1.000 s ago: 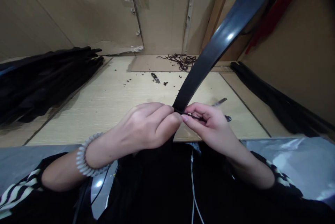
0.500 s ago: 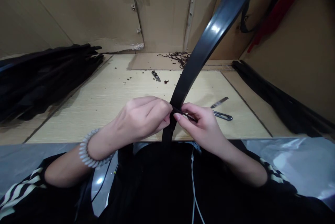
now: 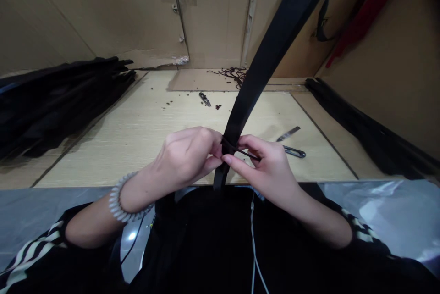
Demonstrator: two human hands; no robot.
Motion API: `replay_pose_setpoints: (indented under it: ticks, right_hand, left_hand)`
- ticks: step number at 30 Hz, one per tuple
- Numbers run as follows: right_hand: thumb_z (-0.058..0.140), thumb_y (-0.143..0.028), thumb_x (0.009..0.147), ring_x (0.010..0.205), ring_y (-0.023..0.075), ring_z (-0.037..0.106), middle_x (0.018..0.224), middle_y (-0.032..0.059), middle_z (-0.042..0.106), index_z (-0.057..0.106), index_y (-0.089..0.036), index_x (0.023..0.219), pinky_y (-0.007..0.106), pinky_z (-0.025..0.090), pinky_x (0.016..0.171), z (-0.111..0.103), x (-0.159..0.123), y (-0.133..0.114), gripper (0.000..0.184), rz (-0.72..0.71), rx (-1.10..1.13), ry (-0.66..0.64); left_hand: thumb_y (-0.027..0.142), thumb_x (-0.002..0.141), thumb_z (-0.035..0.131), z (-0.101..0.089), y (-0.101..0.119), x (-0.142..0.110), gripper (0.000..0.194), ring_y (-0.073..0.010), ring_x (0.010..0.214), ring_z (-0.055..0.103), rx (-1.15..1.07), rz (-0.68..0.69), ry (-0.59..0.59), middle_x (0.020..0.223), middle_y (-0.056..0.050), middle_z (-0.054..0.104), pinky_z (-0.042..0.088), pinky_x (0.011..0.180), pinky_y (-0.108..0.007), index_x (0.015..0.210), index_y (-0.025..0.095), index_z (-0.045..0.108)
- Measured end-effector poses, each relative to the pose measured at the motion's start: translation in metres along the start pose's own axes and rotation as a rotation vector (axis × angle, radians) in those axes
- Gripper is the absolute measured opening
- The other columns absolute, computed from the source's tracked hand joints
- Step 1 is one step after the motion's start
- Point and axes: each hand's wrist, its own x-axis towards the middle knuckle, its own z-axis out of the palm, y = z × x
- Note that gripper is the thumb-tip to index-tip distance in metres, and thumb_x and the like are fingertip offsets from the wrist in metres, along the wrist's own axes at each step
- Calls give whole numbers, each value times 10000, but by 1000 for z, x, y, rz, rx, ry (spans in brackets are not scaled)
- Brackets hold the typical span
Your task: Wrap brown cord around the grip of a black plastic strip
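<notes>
A long black strap [image 3: 264, 60] rises from near my lap, over the table edge and up to the top right. Thin black cord [image 3: 245, 153] crosses its lower part and runs toward the curled fingers of my right hand [image 3: 270, 165]. That hand's thumb presses the strap's front, with the forefinger at its right edge. On the opposite edge, my left hand [image 3: 192, 154] is closed in a pinch where the cord crosses; its fingertips are partly hidden. A pale coiled band circles the left wrist.
Thread snips [image 3: 205, 99] lie mid-table among dark scraps. Another metal tool [image 3: 294, 151] and a flat blade [image 3: 288, 134] are right of my right hand. Black strips [image 3: 62, 101] are piled at left, more [image 3: 364, 129] at right. Loose cords [image 3: 233, 74] lie by the cardboard wall [image 3: 213, 19].
My left fingers have shifted slightly and turned, showing the cord across the strap. My right thumb has slid a little left and down. The strap has twisted, losing its bright glare.
</notes>
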Motion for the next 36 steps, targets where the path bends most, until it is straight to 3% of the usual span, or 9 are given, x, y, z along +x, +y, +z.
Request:
replay_pose_setpoints:
  ticks: [2, 7, 11, 16, 19, 22, 27, 32, 36]
  right_hand:
    - [676, -270, 909, 889, 14, 654, 953, -37, 665, 660, -124, 979, 64, 501, 777, 1, 0, 0, 163, -22, -27, 8]
    - [660, -225, 914, 755, -21, 612, 862, -41, 650, 643, -104, 916, 45, 411, 590, -1, -1, -4, 122, -80, -123, 57]
    - [658, -242, 922, 726, -30, 581, 848, -41, 639, 644, -101, 923, 42, 399, 594, -2, 0, -5, 141, -87, -113, 48]
    - [605, -219, 949, 775, -27, 596, 840, -34, 634, 659, -102, 951, 20, 428, 669, -5, 1, -3, 129, -43, -87, -17]
    - [579, -246, 966, 821, -11, 609, 896, -19, 636, 675, -119, 1038, 32, 470, 766, -9, 3, -1, 176, -3, 1, -90]
    - [570, -301, 973, 882, 24, 626, 991, 10, 637, 676, -120, 1090, 70, 503, 802, -13, 6, 2, 240, 69, 103, -163]
    - [592, -302, 953, 883, 38, 626, 981, 21, 637, 680, -94, 1005, 74, 514, 787, -15, 9, 8, 232, 162, 250, -182]
    - [600, -262, 942, 847, 16, 613, 945, 10, 640, 682, -93, 1011, 42, 497, 756, -16, 10, 7, 201, 170, 267, -171]
    - [608, -258, 939, 892, 27, 634, 995, 23, 644, 684, -88, 1029, 46, 513, 789, -16, 11, 8, 206, 172, 291, -197]
  left_hand:
    - [178, 806, 714, -1, 0, 2, 301, -70, 589, 638, -6, -52, -5, 744, 46, 670, 434, 498, -166, 864, 203, 419]
    - [103, 735, 741, -3, 3, 6, 424, -81, 629, 676, -118, -153, 47, 744, 35, 680, 465, 510, -142, 838, 217, 346]
    - [92, 740, 714, 2, 5, 3, 413, -97, 672, 701, -219, -230, 72, 759, 29, 668, 476, 528, -146, 814, 219, 328]
    - [89, 733, 695, 3, 2, 5, 401, -88, 625, 665, -98, -141, 32, 705, 31, 658, 491, 540, -151, 775, 219, 318]
    - [104, 762, 676, -3, -3, 10, 334, -109, 654, 669, -126, -59, -66, 764, -8, 683, 519, 580, -190, 759, 218, 361]
    - [113, 766, 687, -10, -6, 17, 401, -89, 587, 636, -171, -45, -157, 759, -7, 692, 491, 541, -188, 687, 218, 308]
    - [111, 785, 684, -15, -5, 23, 392, -81, 627, 666, -231, -107, -117, 732, 18, 680, 492, 549, -145, 691, 209, 316]
    - [112, 792, 687, -12, -2, 16, 442, -80, 642, 653, -196, -98, -104, 784, -16, 693, 491, 576, -151, 644, 198, 279]
    - [65, 751, 685, -7, -1, 14, 387, -58, 632, 623, -176, -86, -69, 778, 20, 679, 479, 592, -140, 728, 205, 325]
